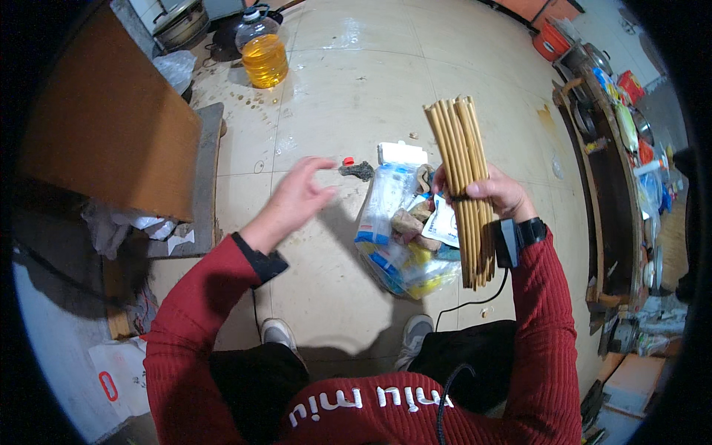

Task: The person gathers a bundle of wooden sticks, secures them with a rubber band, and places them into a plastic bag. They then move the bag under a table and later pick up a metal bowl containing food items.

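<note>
My right hand [495, 192] grips a bundle of thin wooden sticks [461, 150], held near upright, with a dark band around its middle. To the left, my left hand [300, 197] hovers over the floor, fingers apart and holding nothing. A clear plastic bag [411, 272] of mixed rubbish lies on the floor below the sticks, partly hidden by them. In it or on it are brown lumps [407, 222], a white packet [442, 222] and clear and blue plastic packaging [384, 194]. Beside the bag are a red cap [348, 161] and a dark clump [359, 171].
A brown wooden cabinet [111, 122] stands at the left on a grey board [208, 183]. Farther off is a large bottle of yellow oil [265, 58]. A cluttered wooden shelf [620, 194] lines the right side, near a red bucket [552, 43]. A black cable [473, 303] hangs from my right wrist.
</note>
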### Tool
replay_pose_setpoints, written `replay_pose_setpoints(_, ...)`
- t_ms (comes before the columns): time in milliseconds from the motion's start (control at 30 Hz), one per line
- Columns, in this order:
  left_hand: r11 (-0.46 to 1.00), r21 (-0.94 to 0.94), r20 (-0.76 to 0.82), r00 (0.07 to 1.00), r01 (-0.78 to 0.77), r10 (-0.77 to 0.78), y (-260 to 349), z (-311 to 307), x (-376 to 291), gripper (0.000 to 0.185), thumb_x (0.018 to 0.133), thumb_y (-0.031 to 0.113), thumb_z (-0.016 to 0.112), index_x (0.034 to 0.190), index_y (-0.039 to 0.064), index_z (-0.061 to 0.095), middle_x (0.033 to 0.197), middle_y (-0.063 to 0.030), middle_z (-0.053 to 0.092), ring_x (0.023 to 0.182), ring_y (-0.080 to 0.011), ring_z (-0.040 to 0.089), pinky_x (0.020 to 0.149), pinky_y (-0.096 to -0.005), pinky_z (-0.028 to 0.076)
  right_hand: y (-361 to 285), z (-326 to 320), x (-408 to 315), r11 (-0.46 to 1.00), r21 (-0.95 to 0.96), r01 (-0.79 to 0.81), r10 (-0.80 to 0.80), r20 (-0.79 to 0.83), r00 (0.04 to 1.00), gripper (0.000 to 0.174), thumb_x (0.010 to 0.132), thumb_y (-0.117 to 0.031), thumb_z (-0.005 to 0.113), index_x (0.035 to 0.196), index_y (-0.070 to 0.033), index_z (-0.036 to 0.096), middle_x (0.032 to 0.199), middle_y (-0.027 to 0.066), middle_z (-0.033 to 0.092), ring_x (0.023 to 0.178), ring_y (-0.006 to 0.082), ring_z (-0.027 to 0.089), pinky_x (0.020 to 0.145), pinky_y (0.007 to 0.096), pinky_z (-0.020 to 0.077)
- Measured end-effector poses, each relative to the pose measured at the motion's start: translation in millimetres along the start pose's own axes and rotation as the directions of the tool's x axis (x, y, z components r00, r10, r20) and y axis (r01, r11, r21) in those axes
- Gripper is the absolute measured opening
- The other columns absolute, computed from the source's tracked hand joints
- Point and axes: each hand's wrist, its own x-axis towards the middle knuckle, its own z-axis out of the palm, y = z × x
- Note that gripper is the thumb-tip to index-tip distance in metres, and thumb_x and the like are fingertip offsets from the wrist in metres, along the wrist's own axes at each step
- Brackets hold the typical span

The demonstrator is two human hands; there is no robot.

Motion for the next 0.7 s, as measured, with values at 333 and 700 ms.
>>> replay_pose_setpoints(333,0.866,-0.469,0.096,0.965,-0.173,0.244,70.0,36.1,-13.1,0.029,0.096,0.005,0.054,0.125,0.001,0.054,0.11,-0.0098,0.064,0.095,-0.0156,0.064,0.084,-0.0314,0.052,7.0,39.5,18.2,0.986,-0.049,-0.162,0.168,0.38,0.91,0.067,0.074,-0.026,0.08,0.128,0.003,0.053,0.116,0.0168,0.064,0.107,0.0258,0.064,0.094,0.0363,0.0498)
replay_pose_setpoints(700,0.964,-0.22,0.133,0.984,0.148,-0.12,17.6,5.9,-15.8,0.016,0.097,0.019,0.06,0.094,0.004,0.061,0.078,0.005,0.053,0.07,-0.0046,0.044,0.064,-0.0227,0.041,19.5,16.2,17.5,0.96,-0.219,-0.172,0.135,-0.175,0.975,0.056,0.082,-0.022,0.073,0.127,0.002,0.05,0.109,0.0134,0.065,0.099,0.0201,0.065,0.09,0.0336,0.0524)
